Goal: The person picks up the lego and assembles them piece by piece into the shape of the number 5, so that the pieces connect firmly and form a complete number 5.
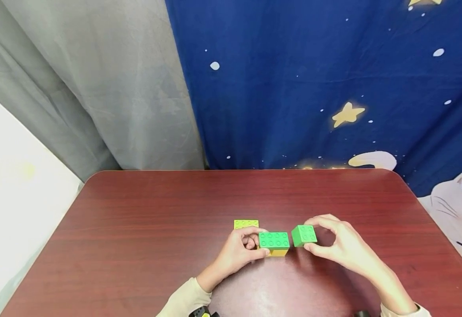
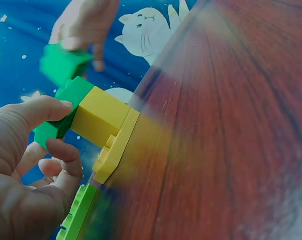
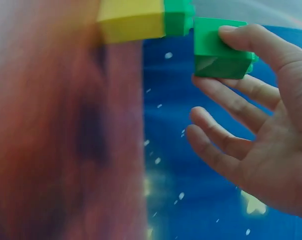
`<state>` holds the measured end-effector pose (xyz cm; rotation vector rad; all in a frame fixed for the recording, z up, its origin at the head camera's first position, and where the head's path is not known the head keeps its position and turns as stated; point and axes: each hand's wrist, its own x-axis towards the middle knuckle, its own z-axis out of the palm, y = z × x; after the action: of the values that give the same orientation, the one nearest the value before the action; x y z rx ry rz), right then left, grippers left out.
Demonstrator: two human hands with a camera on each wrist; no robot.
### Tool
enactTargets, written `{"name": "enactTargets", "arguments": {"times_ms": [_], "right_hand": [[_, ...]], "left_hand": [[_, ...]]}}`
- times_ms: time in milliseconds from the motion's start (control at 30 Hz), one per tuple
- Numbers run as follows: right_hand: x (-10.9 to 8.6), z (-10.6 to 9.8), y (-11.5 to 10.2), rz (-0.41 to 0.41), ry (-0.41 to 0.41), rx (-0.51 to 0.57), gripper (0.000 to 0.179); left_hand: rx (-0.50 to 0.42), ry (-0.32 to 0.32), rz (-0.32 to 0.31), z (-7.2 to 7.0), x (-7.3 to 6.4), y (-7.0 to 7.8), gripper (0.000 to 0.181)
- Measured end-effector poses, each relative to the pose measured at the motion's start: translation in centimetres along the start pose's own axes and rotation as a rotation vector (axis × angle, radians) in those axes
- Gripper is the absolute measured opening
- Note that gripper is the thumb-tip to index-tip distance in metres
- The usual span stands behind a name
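My left hand (image 1: 234,252) pinches a long green toy brick (image 1: 274,242) between thumb and fingers. This brick sits on top of a yellow brick (image 2: 102,116), which stands on a thin yellow plate (image 2: 120,146) on the table. With thumb and fingertips, my right hand (image 1: 345,246) grips a square green brick (image 3: 219,47) by its sides. It is held just right of the long green brick, with a small gap between them in the head view. A lime-green studded plate (image 1: 246,223) lies behind my left hand, which partly hides it.
The red-brown wooden table (image 1: 155,211) extends around the bricks on all sides. Past its far edge hang a grey curtain (image 1: 135,88) and a blue curtain (image 1: 274,88) with stars and a cat. A bright white surface (image 1: 12,189) is at the left.
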<state>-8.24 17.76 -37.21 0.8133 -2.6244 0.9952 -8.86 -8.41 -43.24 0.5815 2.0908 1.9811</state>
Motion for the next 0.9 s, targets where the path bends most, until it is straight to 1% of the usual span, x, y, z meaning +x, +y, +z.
{"name": "enactTargets", "arguments": {"times_ms": [100,200,267,367,467,567,667,800,900], "right_hand": [[1.0,0.3,-1.0,0.021,0.011,0.039,0.04],[1.9,1.2,-1.9,0.034,-0.009,0.083,0.038],[2.4,1.8,-2.4,0.027,-0.028,0.1,0.037],[2.8,2.7,-2.7,0.007,-0.049,0.097,0.035],[3.0,3.4,-2.9,-0.007,-0.074,0.103,0.034],[3.0,3.8,-2.9,-0.023,-0.094,0.11,0.034],[3.0,4.1,-2.8,-0.041,-0.09,0.099,0.033],[3.2,4.3,-2.7,-0.053,-0.055,0.072,0.033],[3.3,4.4,-2.5,-0.056,-0.036,0.074,0.033]], "left_hand": [[-0.019,-0.001,-0.012,0.3,-0.1,-0.1,0.036],[-0.01,0.009,-0.015,0.7,-0.1,-0.1,0.037],[-0.001,0.017,-0.019,0.9,-0.1,-0.1,0.039],[0.005,0.029,-0.031,0.9,-0.3,-0.2,0.042],[-0.002,0.041,-0.047,0.8,-0.5,-0.3,0.043],[0.01,0.047,-0.049,0.7,-0.4,-0.2,0.042],[0.031,0.047,-0.047,0.7,-0.2,-0.1,0.041],[0.072,0.05,-0.042,0.7,0.1,0.0,0.041],[0.104,0.049,-0.035,0.7,0.3,0.2,0.042]]}}
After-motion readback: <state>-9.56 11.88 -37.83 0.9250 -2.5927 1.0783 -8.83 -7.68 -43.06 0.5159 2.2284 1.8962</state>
